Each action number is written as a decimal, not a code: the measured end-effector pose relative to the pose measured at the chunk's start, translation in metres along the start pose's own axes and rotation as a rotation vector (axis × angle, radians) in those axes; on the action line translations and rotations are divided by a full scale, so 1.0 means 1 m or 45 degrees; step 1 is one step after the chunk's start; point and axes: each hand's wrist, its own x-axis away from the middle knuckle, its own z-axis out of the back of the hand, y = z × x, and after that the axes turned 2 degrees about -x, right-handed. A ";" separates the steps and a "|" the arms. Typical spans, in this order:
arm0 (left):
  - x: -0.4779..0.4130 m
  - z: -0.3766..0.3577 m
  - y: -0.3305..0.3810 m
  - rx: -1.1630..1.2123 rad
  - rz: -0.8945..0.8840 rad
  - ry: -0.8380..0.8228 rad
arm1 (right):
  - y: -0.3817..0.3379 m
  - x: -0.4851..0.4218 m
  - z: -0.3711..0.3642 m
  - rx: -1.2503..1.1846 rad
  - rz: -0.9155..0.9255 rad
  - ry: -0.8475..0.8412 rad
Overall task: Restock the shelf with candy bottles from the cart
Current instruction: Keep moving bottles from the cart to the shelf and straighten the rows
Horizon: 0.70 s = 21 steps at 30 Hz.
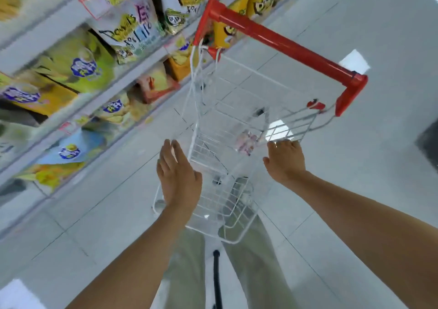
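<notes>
- Nearby, a shelf [59,21] fills the upper left of the frame, crammed with glossy yellow, green and white snack bags [128,33]; motion blur smears their print.
- At centre, a cart [213,197] of thin white wire grid with a smooth red handle [284,43] stands on pale tiled floor [355,166].
- Inside it lies a pinkish candy bottle [247,141], too blurred to tell its shape.
- Left hand [179,173] is flat with straight fingers, holding nothing, just beside the cart's left wall.
- Right hand [285,159] is at the right rim with its fingertips hidden; I cannot tell whether it clutches the wire.
- At the bottom centre, pale trousers [189,261] and a black cord [216,275] are cut off.
</notes>
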 end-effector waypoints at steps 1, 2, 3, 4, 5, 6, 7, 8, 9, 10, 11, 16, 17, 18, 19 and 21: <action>-0.001 -0.005 0.004 -0.069 -0.039 0.081 | -0.001 0.000 0.002 0.029 0.003 0.011; -0.002 -0.009 0.009 -0.129 -0.092 0.148 | -0.003 -0.003 0.005 0.027 0.002 0.029; -0.006 -0.014 0.015 -0.171 -0.156 0.200 | -0.005 -0.007 0.006 -0.012 0.016 0.057; -0.009 -0.019 0.022 -0.178 -0.236 0.229 | -0.007 -0.012 0.007 -0.098 0.050 0.077; -0.014 -0.024 0.029 -0.153 -0.331 0.223 | -0.008 -0.019 0.006 -0.241 0.085 0.085; -0.020 -0.030 0.037 -0.107 -0.409 0.186 | -0.010 -0.026 0.004 -0.416 0.101 0.064; -0.025 -0.035 0.043 -0.048 -0.459 0.108 | -0.012 -0.032 0.002 -0.579 0.089 0.031; -0.034 -0.044 0.050 0.015 -0.479 0.005 | -0.013 -0.040 -0.003 -0.702 0.044 0.001; -0.041 -0.052 0.056 0.074 -0.474 -0.081 | -0.014 -0.046 -0.008 -0.781 -0.019 -0.027; -0.051 -0.063 0.060 0.106 -0.468 -0.145 | -0.014 -0.054 -0.015 -0.819 -0.084 -0.061; -0.061 -0.075 0.065 0.117 -0.459 -0.207 | -0.014 -0.062 -0.024 -0.822 -0.136 -0.105; -0.102 -0.132 0.074 0.119 -0.424 -0.415 | -0.021 -0.102 -0.057 -0.479 -0.151 -0.291; -0.109 -0.142 0.075 0.114 -0.420 -0.428 | -0.023 -0.109 -0.060 -0.417 -0.140 -0.301; -0.115 -0.152 0.074 0.117 -0.414 -0.441 | -0.025 -0.117 -0.062 -0.359 -0.130 -0.299; -0.122 -0.160 0.074 0.134 -0.410 -0.448 | -0.026 -0.124 -0.066 -0.310 -0.121 -0.296; -0.133 -0.175 0.072 0.192 -0.401 -0.454 | -0.027 -0.136 -0.074 -0.214 -0.107 -0.308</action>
